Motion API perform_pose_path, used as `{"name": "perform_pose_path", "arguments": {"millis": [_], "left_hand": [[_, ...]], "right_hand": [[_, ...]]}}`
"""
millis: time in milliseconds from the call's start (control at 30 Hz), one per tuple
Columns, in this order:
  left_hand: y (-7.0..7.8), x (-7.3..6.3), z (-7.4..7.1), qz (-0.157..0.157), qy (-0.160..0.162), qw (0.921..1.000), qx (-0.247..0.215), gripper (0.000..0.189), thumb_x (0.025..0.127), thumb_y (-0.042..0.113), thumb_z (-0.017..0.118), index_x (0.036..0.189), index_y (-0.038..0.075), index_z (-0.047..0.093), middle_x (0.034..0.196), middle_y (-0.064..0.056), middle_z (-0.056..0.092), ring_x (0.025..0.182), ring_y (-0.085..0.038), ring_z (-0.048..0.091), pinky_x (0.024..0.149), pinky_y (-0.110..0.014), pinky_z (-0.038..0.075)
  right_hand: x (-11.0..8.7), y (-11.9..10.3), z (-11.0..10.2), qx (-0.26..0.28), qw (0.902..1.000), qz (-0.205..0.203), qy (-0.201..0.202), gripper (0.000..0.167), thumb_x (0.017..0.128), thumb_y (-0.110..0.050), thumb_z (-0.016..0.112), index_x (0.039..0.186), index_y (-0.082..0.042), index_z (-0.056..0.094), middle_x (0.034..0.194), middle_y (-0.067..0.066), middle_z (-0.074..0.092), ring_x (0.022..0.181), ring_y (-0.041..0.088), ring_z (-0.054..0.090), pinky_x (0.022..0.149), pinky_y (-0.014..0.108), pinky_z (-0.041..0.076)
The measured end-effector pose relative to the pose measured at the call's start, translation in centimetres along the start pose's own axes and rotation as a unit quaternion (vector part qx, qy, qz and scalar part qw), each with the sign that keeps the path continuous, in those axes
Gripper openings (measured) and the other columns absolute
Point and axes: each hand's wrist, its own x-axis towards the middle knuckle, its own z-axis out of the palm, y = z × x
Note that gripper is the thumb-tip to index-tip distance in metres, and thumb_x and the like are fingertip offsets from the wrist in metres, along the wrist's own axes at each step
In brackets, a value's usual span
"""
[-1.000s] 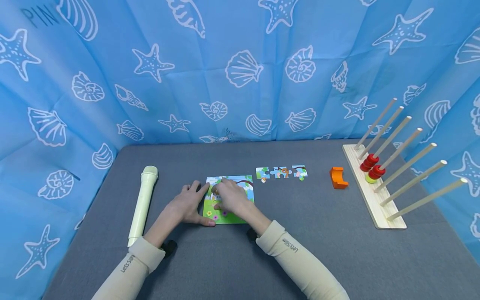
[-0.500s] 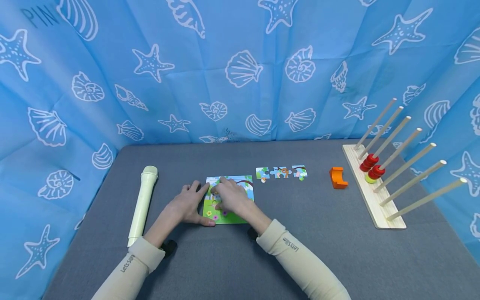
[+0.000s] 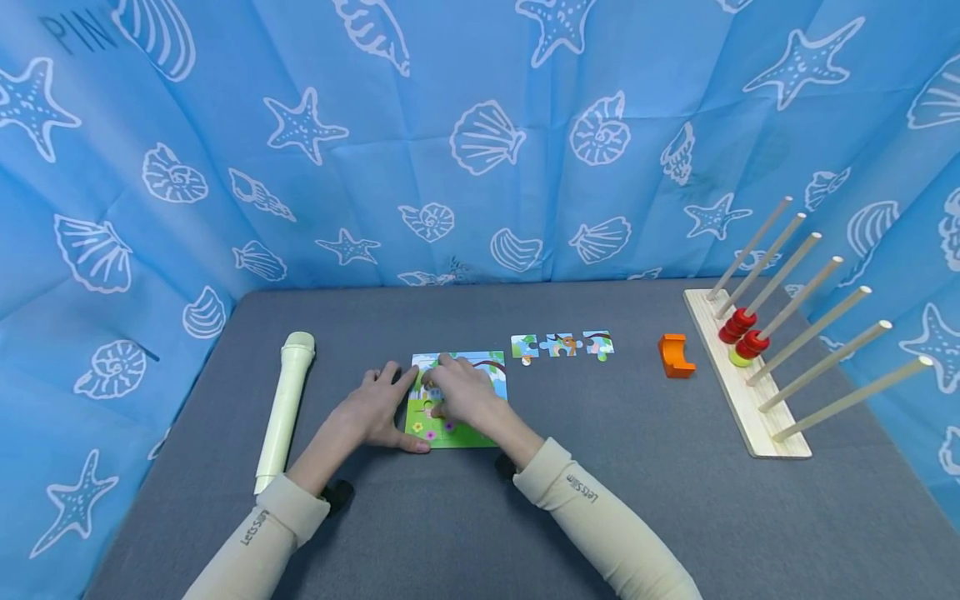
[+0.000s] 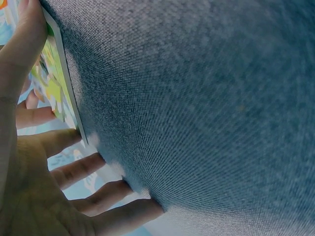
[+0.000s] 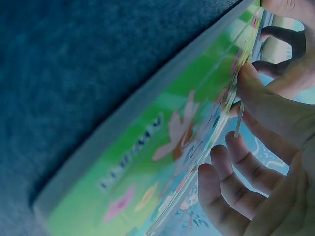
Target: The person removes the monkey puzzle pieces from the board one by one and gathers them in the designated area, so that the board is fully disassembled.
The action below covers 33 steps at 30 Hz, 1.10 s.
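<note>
A jigsaw board (image 3: 467, 439) with a bright green meadow picture lies flat on the grey table between both hands. My left hand (image 3: 377, 408) rests at its left side with spread fingers, the thumb at the lower left corner and the index finger near the upper left; the other fingertips touch the table in the left wrist view. Over the board, my right hand (image 3: 467, 395) pinches a thin puzzle piece (image 5: 239, 121), seen edge-on in the right wrist view. Whether that piece sits in a slot I cannot tell, as the hand covers much of the picture.
Three loose puzzle pieces (image 3: 561, 344) lie in a row right of the board. Farther right are an orange arch block (image 3: 677, 357) and a wooden peg stand (image 3: 771, 417) with red rings (image 3: 752, 342). A pale green microphone-shaped stick (image 3: 283, 417) lies at left. A blue curtain (image 3: 420, 175) hangs behind.
The right hand's fingers have shifted very slightly over the board. The left hand, the board and the loose pieces look unmoved.
</note>
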Motion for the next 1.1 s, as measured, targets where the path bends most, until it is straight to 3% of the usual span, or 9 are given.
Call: {"name": "perform_pose_path", "arguments": {"millis": [333, 733, 967, 1100], "left_hand": [[0.0, 0.0, -0.1, 0.003, -0.003, 1.0000, -0.002, 0.124, 0.070, 0.073, 0.081, 0.162, 0.011, 0.028, 0.157, -0.024, 0.035, 0.138, -0.053, 0.040, 0.100, -0.065, 0.050], [0.1, 0.0, -0.1, -0.006, -0.012, 0.9999, 0.002, 0.124, 0.070, 0.073, 0.082, 0.162, 0.010, 0.028, 0.158, -0.024, 0.034, 0.140, -0.051, 0.040, 0.103, -0.064, 0.049], [0.2, 0.1, -0.1, -0.013, -0.017, 0.9998, 0.005, 0.124, 0.070, 0.073, 0.081, 0.163, 0.012, 0.027, 0.159, -0.024, 0.033, 0.141, -0.051, 0.039, 0.103, -0.064, 0.049], [0.3, 0.1, -0.1, -0.012, -0.015, 0.9998, 0.005, 0.124, 0.070, 0.072, 0.082, 0.163, 0.012, 0.027, 0.159, -0.023, 0.033, 0.141, -0.051, 0.038, 0.103, -0.064, 0.049]], "right_hand": [[-0.8, 1.1, -1.4, 0.046, 0.9988, -0.012, -0.007, 0.047, 0.089, -0.023, 0.082, 0.133, -0.015, 0.068, 0.124, 0.010, 0.063, 0.109, 0.030, 0.062, 0.086, 0.046, 0.057], [-2.4, 3.7, -2.6, 0.052, 0.9985, -0.014, 0.004, 0.046, 0.086, -0.018, 0.084, 0.131, -0.015, 0.070, 0.117, 0.010, 0.063, 0.098, 0.027, 0.060, 0.083, 0.045, 0.054], [-3.4, 5.6, -3.1, 0.036, 0.9992, -0.004, 0.018, 0.049, 0.085, -0.019, 0.085, 0.131, -0.016, 0.070, 0.112, 0.009, 0.062, 0.089, 0.021, 0.057, 0.069, 0.038, 0.049], [-4.2, 7.0, -3.5, 0.030, 0.9992, -0.001, 0.025, 0.048, 0.086, -0.019, 0.084, 0.131, -0.015, 0.070, 0.114, 0.010, 0.064, 0.091, 0.024, 0.061, 0.070, 0.041, 0.051]]}}
